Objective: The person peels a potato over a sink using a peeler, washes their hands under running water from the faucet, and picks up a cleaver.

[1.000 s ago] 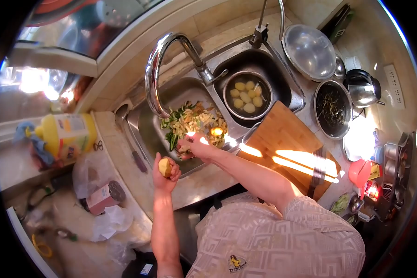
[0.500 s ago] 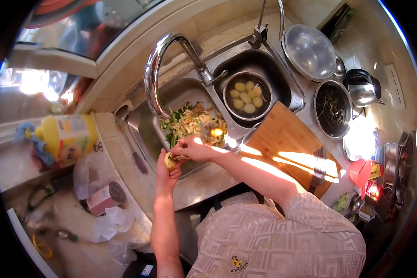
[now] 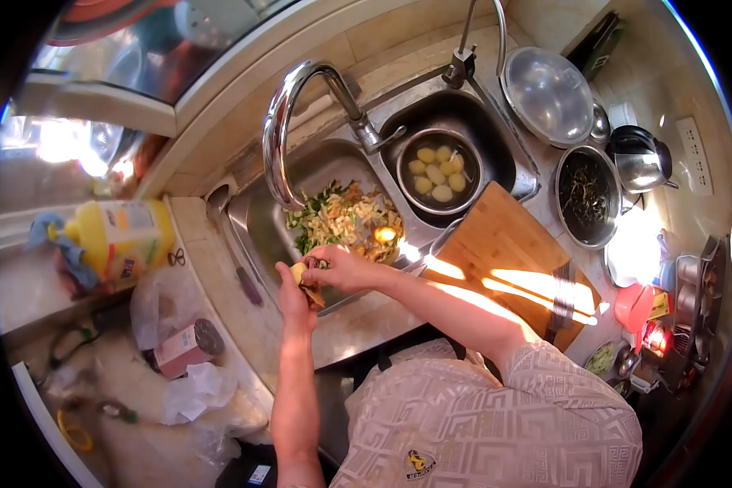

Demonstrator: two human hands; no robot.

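My left hand (image 3: 294, 298) holds a partly peeled potato (image 3: 298, 274) at the front edge of the left sink basin. My right hand (image 3: 334, 268) is closed against the potato, with a small dark tool or piece of peel between its fingers that I cannot make out. Brown peel hangs just below the fingertips. Beyond the hands, a heap of peelings and green scraps (image 3: 346, 218) lies in the left basin. In the right basin stands a metal bowl (image 3: 402, 173) with several peeled potatoes (image 3: 436, 174) in water.
A chrome faucet (image 3: 275, 138) arches over the left basin. Right of the sinks lie a wooden cutting board (image 3: 496, 236), a bowl of dark strips (image 3: 584, 195) and a metal lid (image 3: 547, 96). A yellow bottle (image 3: 122, 236) and plastic bags (image 3: 199, 392) are at the left.
My right hand has come from over the scraps to the potato in my left hand. Peel now hangs from it. The view has shifted slightly.
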